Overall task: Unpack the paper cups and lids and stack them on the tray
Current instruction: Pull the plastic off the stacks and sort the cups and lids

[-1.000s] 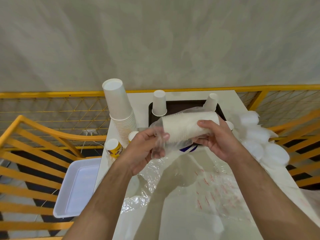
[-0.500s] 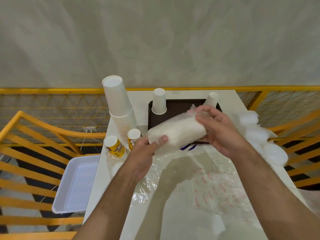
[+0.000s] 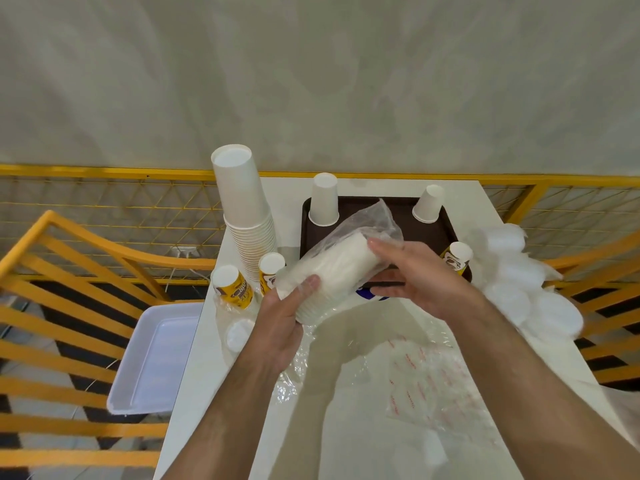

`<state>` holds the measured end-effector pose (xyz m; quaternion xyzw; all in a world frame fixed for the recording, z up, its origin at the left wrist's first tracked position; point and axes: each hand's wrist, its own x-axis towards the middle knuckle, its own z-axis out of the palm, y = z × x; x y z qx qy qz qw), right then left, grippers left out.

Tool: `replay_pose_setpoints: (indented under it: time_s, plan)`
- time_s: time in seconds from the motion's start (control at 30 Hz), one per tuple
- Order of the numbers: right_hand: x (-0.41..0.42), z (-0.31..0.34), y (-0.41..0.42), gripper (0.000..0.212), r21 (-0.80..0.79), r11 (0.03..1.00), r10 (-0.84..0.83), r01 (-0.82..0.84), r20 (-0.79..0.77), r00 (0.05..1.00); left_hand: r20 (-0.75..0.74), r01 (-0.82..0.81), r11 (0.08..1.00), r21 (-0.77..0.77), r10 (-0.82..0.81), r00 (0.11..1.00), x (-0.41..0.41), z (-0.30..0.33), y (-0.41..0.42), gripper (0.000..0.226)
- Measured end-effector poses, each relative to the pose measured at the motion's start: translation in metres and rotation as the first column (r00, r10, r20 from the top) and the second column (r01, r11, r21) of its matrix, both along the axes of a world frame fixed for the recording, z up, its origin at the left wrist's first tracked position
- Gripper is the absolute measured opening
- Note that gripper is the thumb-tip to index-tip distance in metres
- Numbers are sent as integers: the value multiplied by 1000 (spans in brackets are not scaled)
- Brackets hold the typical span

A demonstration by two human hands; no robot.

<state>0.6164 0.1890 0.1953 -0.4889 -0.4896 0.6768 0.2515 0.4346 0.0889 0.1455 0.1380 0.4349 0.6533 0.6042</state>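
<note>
**Head view: both hands on the wrapped sleeve of cups**

Head camera looked down at your two hands above the white table (image 3: 367, 445). Your left hand (image 3: 280, 327) gripped the near end of a wrapped sleeve of cups (image 3: 329, 275), thumb pressed across the plastic and fingers curled beneath it. Your right hand (image 3: 412, 275) sat at the far end, fingers held fairly straight along the top of the sleeve with the thumb below; whether it pinched the wrap or only touched it could not be told. The sleeve lay tilted, far end higher, with loose clear wrap (image 3: 375, 220) bunched beyond your right fingertips.

Behind the sleeve was the dark brown tray (image 3: 398, 209). Two white cups stood upside down on it: one at the back left (image 3: 323, 199), one at the back right (image 3: 427, 204). A yellow printed cup (image 3: 457, 258) stood inverted at its right edge.

Left of the tray, a tall stack of white cups (image 3: 244, 206) stood inverted on the table. Two more yellow printed cups, (image 3: 232, 285) and (image 3: 272, 271), sat near its base. Bagged white lids (image 3: 519, 285) were heaped along the table's right edge. Crumpled clear plastic (image 3: 426, 375) with red print lay on the table beneath your forearms.

Off the table's left side, a white plastic tray (image 3: 152, 362) rested lower down, inside yellow railings (image 3: 69, 258).
</note>
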Motion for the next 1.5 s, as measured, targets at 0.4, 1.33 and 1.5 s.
replay_pose_setpoints:
  time_s: [0.4, 1.33, 1.5]
  plan:
    - [-21, -22, 14, 27, -109, 981, -175, 162, -117, 978, 43, -148, 968, -204, 160, 986, 11, -52, 2, 49]
    - [-32, -18, 21, 21, 87, 994, 74, -67, -80, 994, 74, -131, 831, -541, 202, 977, 33, -39, -32, 41]
    - [24, -19, 16, 38, -108, 992, -100, 71, -295, 950, -73, -80, 942, -325, 59, 996, 62, -22, -49, 24]
